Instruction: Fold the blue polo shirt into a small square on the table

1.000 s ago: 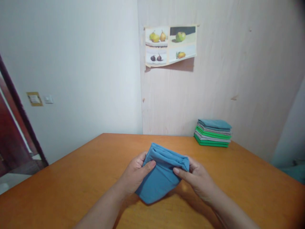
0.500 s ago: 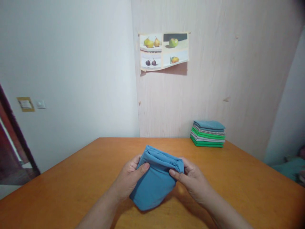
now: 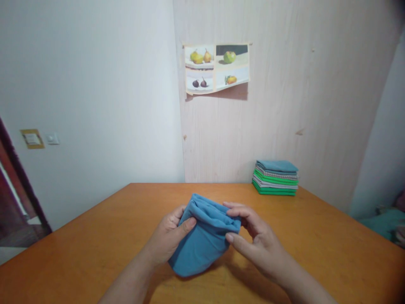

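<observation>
A folded blue cloth (image 3: 199, 240) is held up just above the table, slightly tilted, with a bunched, layered fold along its top edge. My left hand (image 3: 167, 236) grips its left side, thumb pressed on the front and the fingers behind. At the right end, my right hand (image 3: 256, 236) has its thumb against the front and its fingertips over the top corner, holding the bunched fold loosely between them. The cloth's back side is hidden from me.
A wooden table (image 3: 126, 215) spreads beneath my hands. At its far right stands a neat stack of folded cloths (image 3: 275, 179) in blue, green, grey and check. Behind is a wall with a fruit picture sheet (image 3: 217, 67) pinned on it.
My right hand has loosened from its tight pinch, and its fingers have risen to the cloth's top right corner. The cloth has shifted slightly left; my left hand keeps its grip.
</observation>
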`<state>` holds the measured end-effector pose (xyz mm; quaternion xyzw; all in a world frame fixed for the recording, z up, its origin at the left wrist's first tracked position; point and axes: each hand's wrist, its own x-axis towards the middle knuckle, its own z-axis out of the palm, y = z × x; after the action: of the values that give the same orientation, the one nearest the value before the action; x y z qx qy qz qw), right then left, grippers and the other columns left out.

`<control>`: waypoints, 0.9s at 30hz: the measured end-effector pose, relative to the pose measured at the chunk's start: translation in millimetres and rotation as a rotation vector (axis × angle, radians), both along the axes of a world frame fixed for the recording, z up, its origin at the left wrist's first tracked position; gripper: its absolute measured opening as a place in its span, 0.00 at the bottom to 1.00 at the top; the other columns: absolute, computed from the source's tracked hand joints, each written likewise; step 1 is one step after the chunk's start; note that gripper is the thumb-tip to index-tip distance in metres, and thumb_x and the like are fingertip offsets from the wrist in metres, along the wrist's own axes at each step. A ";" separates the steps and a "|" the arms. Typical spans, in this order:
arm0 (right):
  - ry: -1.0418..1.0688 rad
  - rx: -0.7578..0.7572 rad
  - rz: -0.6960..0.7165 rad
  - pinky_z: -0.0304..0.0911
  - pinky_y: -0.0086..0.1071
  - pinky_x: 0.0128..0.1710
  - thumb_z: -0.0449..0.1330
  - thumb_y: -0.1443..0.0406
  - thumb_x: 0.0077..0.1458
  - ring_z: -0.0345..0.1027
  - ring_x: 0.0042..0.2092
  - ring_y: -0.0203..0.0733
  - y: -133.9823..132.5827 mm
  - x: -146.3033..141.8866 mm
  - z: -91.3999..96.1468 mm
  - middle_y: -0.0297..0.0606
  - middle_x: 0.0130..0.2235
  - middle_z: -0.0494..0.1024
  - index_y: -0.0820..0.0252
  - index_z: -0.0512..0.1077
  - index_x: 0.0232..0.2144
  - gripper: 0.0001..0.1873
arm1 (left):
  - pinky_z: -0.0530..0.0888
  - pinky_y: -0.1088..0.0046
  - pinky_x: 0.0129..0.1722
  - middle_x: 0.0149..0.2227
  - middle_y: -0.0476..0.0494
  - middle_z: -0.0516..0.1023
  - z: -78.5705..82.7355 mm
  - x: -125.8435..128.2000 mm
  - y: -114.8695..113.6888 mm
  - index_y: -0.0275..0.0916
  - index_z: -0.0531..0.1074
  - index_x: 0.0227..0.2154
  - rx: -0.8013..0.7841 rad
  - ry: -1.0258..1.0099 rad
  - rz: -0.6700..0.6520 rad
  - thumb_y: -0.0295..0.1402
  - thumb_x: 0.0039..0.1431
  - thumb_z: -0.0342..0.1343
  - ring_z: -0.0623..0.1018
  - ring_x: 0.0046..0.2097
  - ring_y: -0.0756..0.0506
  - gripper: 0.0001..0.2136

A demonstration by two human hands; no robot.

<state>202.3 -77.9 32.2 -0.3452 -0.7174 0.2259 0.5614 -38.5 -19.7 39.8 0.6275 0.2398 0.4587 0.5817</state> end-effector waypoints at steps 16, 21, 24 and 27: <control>-0.330 0.032 -0.055 0.63 0.33 0.41 0.63 0.64 0.57 0.68 0.40 0.41 -1.3 2.8 11.4 0.35 0.37 0.74 0.55 0.70 0.32 0.05 | 0.72 0.64 0.50 0.45 0.41 0.79 3.4 -9.9 0.7 0.38 0.75 0.49 0.163 0.199 0.037 0.41 0.62 0.60 0.76 0.47 0.41 0.16; -0.338 0.042 -0.119 0.59 0.30 0.35 0.62 0.64 0.59 0.66 0.35 0.37 -2.0 2.1 10.3 0.32 0.31 0.70 0.57 0.66 0.26 0.11 | 0.73 0.66 0.47 0.44 0.42 0.79 3.6 -12.1 1.3 0.39 0.75 0.47 0.174 0.190 0.042 0.41 0.63 0.59 0.76 0.45 0.42 0.15; -0.329 0.033 -0.119 0.59 0.31 0.35 0.61 0.62 0.60 0.66 0.34 0.38 -2.9 1.7 11.0 0.32 0.30 0.70 0.57 0.67 0.26 0.11 | 0.72 0.67 0.47 0.45 0.42 0.79 4.3 -12.4 0.4 0.39 0.75 0.47 0.164 0.199 0.046 0.41 0.63 0.59 0.76 0.45 0.43 0.14; -0.294 0.023 -0.101 0.60 0.31 0.36 0.59 0.60 0.62 0.67 0.35 0.39 -2.6 1.9 11.1 0.33 0.31 0.72 0.57 0.70 0.29 0.10 | 0.72 0.66 0.49 0.46 0.42 0.79 4.0 -12.2 0.2 0.40 0.74 0.49 0.143 0.186 0.026 0.40 0.63 0.59 0.76 0.47 0.42 0.15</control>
<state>204.1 -80.6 43.3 -0.4037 -0.7760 0.1362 0.4650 -50.7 -19.5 43.9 0.7040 0.2673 0.4219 0.5050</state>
